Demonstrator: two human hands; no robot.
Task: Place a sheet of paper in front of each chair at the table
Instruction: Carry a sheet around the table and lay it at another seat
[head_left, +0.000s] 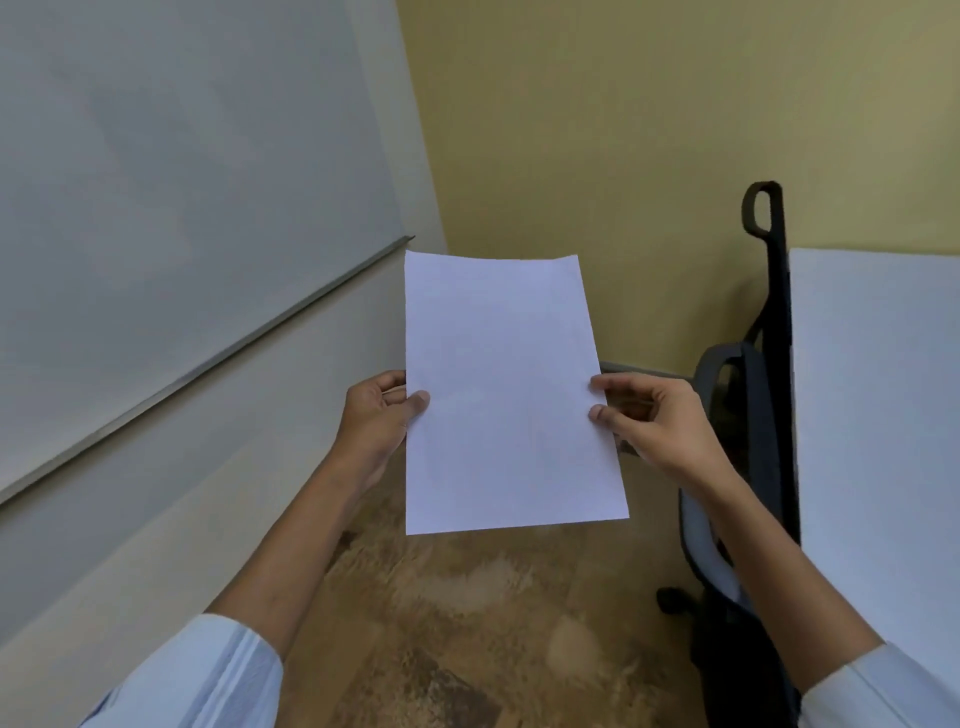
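I hold white paper (506, 395) upright in the air in front of me, over the floor; whether it is one sheet or a thin stack I cannot tell. My left hand (376, 421) pinches its left edge with the thumb on the front. My right hand (657, 421) pinches its right edge with thumb and fingertips. A black office chair (748, 467) stands to the right, pushed against the white table (878, 415), of which only the left part shows. No paper lies on the visible part of the table.
A white wall with a whiteboard (171, 208) and its metal rail runs along the left. A yellow wall (623, 130) closes the far side. Mottled brown floor (467, 623) lies between the wall and the chair.
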